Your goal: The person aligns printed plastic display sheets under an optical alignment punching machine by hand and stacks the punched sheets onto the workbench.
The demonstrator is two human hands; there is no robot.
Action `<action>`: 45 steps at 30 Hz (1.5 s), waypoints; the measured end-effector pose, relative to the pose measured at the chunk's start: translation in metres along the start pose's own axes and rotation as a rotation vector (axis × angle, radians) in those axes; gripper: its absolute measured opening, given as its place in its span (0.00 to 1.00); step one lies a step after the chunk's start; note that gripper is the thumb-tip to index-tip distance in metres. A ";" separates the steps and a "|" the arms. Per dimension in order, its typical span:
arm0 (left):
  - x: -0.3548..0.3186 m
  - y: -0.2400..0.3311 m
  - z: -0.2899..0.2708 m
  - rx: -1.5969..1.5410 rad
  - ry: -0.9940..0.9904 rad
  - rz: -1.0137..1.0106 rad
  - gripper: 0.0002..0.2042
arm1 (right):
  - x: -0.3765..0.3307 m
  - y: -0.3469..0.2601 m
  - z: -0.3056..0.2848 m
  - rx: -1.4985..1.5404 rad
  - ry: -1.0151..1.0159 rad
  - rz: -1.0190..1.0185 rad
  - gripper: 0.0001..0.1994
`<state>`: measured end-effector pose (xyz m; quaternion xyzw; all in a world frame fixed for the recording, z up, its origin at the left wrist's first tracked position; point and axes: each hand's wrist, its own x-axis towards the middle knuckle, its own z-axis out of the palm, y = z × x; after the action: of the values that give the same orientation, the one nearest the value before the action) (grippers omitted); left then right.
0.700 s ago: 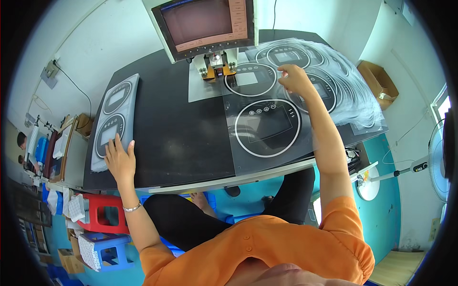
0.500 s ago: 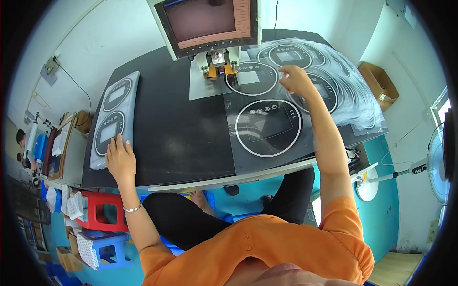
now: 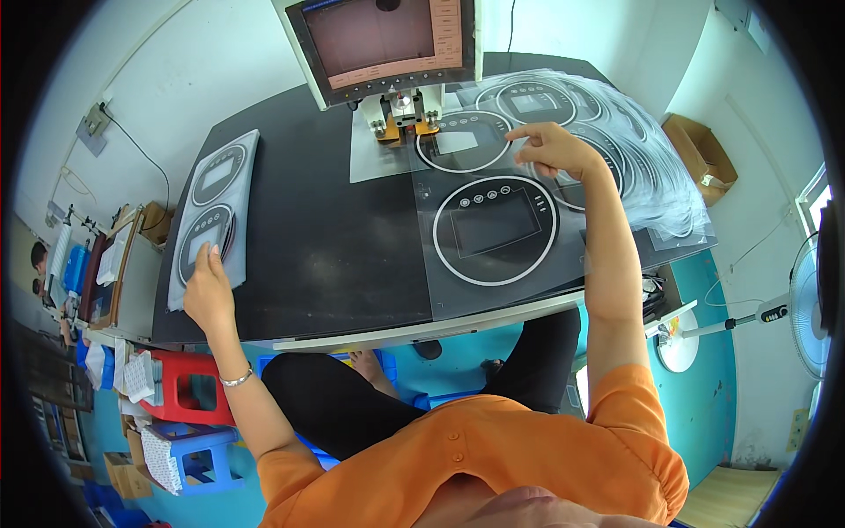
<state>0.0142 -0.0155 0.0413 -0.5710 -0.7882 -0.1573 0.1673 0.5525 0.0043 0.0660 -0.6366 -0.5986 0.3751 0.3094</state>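
Note:
My left hand [image 3: 209,295] pinches the near part of the top sheet on a stack of printed plastic film sheets [image 3: 231,163] at the table's left. That sheet bows up a little at its right side. My right hand [image 3: 563,151] hovers over the right part of the table, index finger stretched out and the others loosely bent, with nothing visible in it. Below and left of it lies a clear printed sheet [image 3: 495,231] with a black disc ringed in white. Its far part reaches under the head of a machine [image 3: 403,110] with a monitor [image 3: 383,44] above.
A loose pile of clear printed sheets [image 3: 656,167] covers the table's right end. A cardboard box [image 3: 700,158] stands beyond it. On the floor are red [image 3: 194,387] and blue [image 3: 207,458] stools at left. A fan [image 3: 805,304] stands at right.
My left fingers have gone from lying flat on the stack to pinching its top sheet, which now bows. My right hand has opened from a pinch, its index finger now stretched out.

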 end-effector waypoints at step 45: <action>0.040 -0.067 0.066 -1.076 0.199 -0.042 0.15 | 0.058 0.032 0.056 -0.294 0.498 -0.203 0.26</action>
<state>-0.0667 0.0269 -0.0035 -0.5424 -0.5882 -0.5948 -0.0777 0.5224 0.0557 0.0031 -0.6838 -0.6128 0.0839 0.3871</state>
